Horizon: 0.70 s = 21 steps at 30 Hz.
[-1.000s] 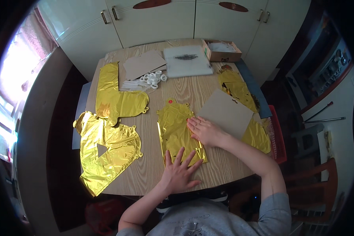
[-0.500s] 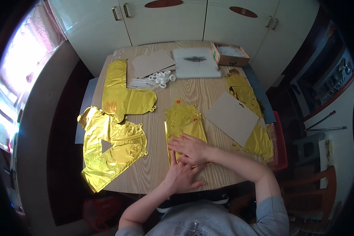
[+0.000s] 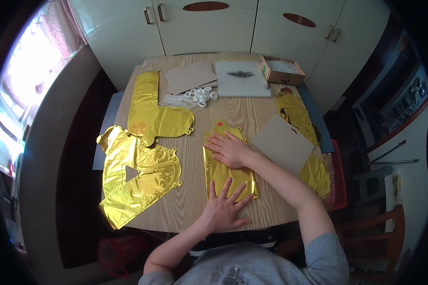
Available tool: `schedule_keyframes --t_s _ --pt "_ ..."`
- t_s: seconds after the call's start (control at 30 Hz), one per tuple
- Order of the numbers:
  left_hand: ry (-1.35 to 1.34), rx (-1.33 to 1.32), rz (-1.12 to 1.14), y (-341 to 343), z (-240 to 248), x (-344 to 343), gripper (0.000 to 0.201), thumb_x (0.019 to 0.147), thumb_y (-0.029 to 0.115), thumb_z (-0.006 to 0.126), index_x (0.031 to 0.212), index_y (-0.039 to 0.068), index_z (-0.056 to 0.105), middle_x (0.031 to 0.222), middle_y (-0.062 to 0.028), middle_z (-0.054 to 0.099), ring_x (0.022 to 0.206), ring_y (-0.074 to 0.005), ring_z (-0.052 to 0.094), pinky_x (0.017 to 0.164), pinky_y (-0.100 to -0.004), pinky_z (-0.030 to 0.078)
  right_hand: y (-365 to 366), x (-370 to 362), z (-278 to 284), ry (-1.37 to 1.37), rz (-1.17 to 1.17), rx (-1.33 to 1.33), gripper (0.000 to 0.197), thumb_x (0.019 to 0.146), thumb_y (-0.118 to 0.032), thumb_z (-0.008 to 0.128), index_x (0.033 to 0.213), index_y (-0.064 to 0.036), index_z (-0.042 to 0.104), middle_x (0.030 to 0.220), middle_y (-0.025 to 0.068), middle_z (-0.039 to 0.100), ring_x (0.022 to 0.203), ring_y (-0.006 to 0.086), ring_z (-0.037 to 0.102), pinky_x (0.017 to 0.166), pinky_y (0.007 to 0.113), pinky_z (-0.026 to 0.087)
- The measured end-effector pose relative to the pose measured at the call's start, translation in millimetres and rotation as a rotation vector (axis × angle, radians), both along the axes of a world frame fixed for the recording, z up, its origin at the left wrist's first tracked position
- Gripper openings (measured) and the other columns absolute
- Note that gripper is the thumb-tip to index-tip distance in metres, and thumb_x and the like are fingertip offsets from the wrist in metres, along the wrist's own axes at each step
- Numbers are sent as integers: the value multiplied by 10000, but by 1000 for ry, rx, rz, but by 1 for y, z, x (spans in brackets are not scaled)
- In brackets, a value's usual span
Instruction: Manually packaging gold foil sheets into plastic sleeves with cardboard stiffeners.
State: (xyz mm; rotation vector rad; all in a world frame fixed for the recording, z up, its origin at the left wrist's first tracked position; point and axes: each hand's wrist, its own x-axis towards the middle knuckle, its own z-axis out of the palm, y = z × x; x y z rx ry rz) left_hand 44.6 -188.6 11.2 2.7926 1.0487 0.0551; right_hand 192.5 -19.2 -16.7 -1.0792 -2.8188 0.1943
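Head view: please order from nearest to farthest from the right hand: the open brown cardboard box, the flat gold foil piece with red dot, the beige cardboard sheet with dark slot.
1. Gold foil piece: directly under the right hand.
2. Beige cardboard sheet: just to its right.
3. Open brown cardboard box: far back, on the right.

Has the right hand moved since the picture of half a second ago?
Yes. Judged against the grey card, the right hand has moved away from the person, farther up the gold foil.
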Motion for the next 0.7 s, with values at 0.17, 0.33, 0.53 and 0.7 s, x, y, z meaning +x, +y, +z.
schedule_keyframes --t_s 0.17,0.33,0.53,0.7 --pt "1 9 -14 1 -2 2 783 825 742 414 1477 317 335 1546 -77 279 1420 -436 178 1026 -768 86 6 0 0 238 -44 179 478 913 -302 538 1350 -126 459 1408 111 440 1329 259 389 1128 444 267" --pt "-71 38 -10 -1 -6 -3 769 838 725 416 1462 278 368 1487 -106 362 1390 -421 242 1020 -738 155 -42 -9 25 421 240 15 236 836 -234 630 1032 -109 667 1083 65 644 1076 237 578 980 409 402" --pt "-226 -155 -49 0 -22 -5 728 836 672 498 1369 176 495 1269 -163 550 1213 -362 481 1023 -522 353 -94 -10 31 423 462 -85 181 815 -218 640 941 -108 707 999 28 688 1019 184 616 890 375 438" --pt "-236 -156 -40 1 -15 -6 716 830 651 530 1355 165 510 1224 -176 572 1170 -352 520 1011 -483 383 -94 -17 25 388 437 -64 192 818 -219 640 945 -103 723 997 20 708 1003 174 644 914 369 444"
